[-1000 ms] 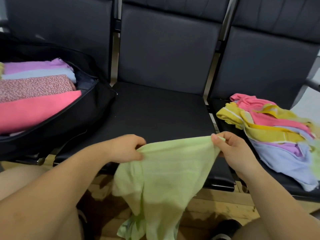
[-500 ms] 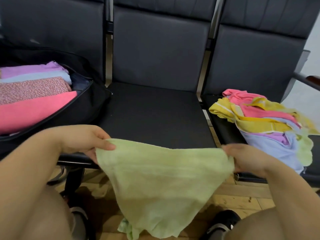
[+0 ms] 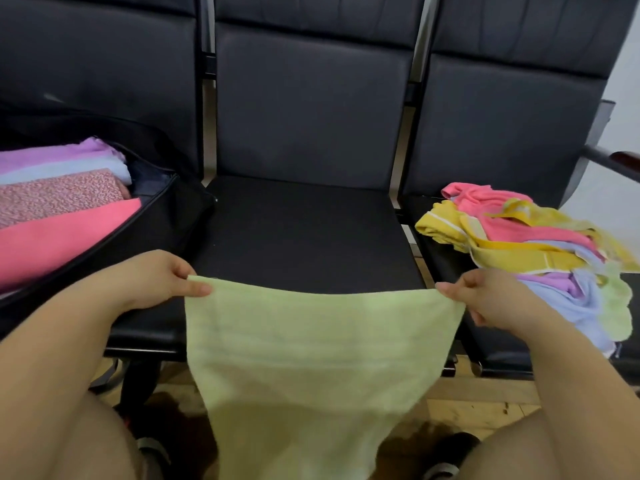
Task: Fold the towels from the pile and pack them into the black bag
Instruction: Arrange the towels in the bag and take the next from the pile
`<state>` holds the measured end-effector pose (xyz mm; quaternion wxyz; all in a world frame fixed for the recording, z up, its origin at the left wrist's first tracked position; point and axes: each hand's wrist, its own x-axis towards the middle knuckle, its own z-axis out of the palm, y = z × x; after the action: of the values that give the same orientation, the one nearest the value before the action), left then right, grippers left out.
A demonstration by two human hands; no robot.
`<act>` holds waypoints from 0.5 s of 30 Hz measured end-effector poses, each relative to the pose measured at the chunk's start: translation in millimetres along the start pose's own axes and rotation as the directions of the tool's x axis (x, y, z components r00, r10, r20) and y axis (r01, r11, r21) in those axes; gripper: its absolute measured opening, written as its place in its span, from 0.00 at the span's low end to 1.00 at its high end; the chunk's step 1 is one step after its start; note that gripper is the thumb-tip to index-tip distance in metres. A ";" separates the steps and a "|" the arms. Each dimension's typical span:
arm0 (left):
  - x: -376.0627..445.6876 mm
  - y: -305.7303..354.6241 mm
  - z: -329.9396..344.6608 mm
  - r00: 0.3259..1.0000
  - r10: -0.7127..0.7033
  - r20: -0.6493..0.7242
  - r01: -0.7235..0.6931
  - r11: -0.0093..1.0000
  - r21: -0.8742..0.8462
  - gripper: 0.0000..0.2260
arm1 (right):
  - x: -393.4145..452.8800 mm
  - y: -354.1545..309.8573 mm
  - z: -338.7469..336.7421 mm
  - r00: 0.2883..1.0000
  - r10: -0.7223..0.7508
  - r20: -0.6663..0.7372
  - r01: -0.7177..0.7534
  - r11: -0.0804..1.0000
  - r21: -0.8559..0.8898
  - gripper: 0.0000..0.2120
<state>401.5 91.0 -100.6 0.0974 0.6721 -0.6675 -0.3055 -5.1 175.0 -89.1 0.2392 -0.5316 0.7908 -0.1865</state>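
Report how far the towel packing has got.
Done: several folded towels already lie in the black bag. In hand: the left hand and right hand pinch the top corners of a green towel, spread flat and not yet folded. Left: the pile on the right seat.

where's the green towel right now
In the head view the green towel hangs low in the centre, stretched by its top corners between the left hand and right hand, over the front edge of the middle seat.
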 end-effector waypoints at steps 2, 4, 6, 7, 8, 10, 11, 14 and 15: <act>3.1 4.7 0.6 0.999 -0.053 0.005 0.053 0.999 0.011 0.15 | 8.2 -6.3 4.1 0.999 0.017 -0.052 -0.014 0.998 0.054 0.18; 12.1 8.6 6.8 0.993 -0.121 0.009 0.121 0.992 -0.046 0.18 | 18.9 -10.4 10.2 0.992 0.045 -0.119 -0.021 0.981 0.191 0.17; 22.0 13.8 14.5 0.989 -0.148 -0.015 0.141 0.968 -0.208 0.14 | 27.7 -12.9 17.1 0.982 0.051 -0.184 0.005 0.957 0.290 0.14; 29.7 15.2 17.7 0.987 -0.158 -0.037 0.138 0.934 -0.330 0.12 | 32.9 -13.4 20.8 0.972 0.031 -0.233 0.035 0.961 0.274 0.11; 35.7 18.0 20.4 0.984 -0.167 -0.060 0.124 0.887 -0.446 0.14 | 37.4 -15.2 23.8 0.958 0.009 -0.285 0.063 0.969 0.239 0.09; 47.3 22.3 27.1 0.978 -0.158 -0.134 0.049 0.806 -0.590 0.15 | 44.8 -19.3 32.1 0.927 -0.028 -0.375 0.101 0.979 0.177 0.05; 54.9 24.0 32.4 0.971 -0.135 -0.199 -0.012 0.800 -0.600 0.13 | 47.9 -22.0 37.8 0.920 -0.045 -0.390 0.112 0.982 0.150 0.04; 62.6 35.4 49.9 0.935 -0.016 -0.354 -0.114 0.932 -0.343 0.07 | 58.3 -31.4 62.3 0.949 -0.044 -0.312 0.062 0.997 0.049 0.23; 62.7 38.7 58.3 0.931 0.020 -0.364 -0.115 0.964 -0.241 0.10 | 59.9 -34.7 72.2 0.960 -0.047 -0.277 0.055 0.998 0.021 0.27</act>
<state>332.6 43.6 -143.7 0.3144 0.6745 -0.6158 -0.2587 43.4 103.7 -139.8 0.1294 -0.5172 0.7997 -0.2761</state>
